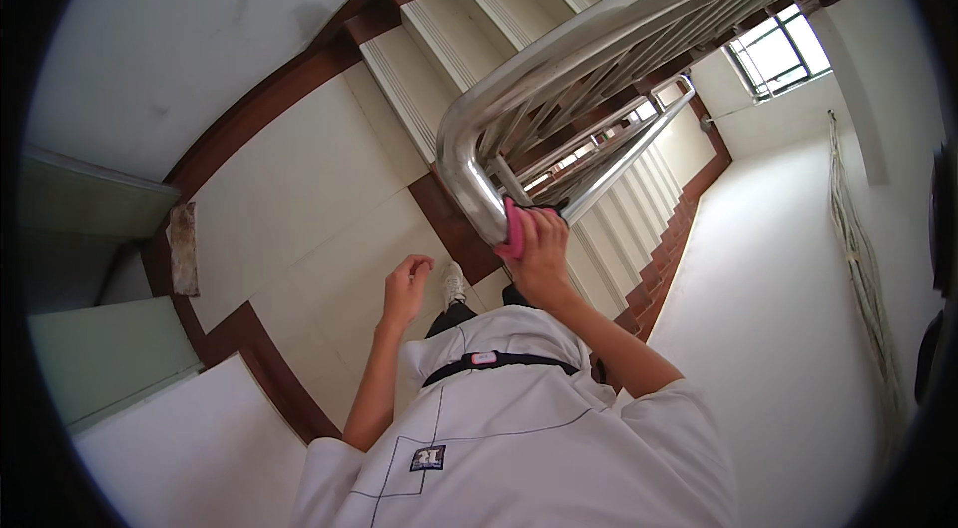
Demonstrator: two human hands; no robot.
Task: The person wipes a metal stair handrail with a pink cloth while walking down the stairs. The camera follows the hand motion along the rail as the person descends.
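My right hand (540, 251) grips a pink cloth (515, 228) with a dark edge and presses it around the shiny metal handrail (468, 146) of a stair railing, just past its rounded bend. The thumb is on the near side and the fingers lie over the top. My left hand (406, 288) hangs in the air over the landing, left of the rail, its fingers loosely curled; whether anything is inside them is not visible. Metal balusters (591, 90) stand below the rail.
Stairs (479, 11) rise beyond the rail, and another flight (621, 221) descends on the right. Red-brown tiles (441, 221) edge the pale landing floor (314, 176). A cable bundle (857, 251) hangs on the right wall. An open doorway area with a greenish panel (112, 356) is at left.
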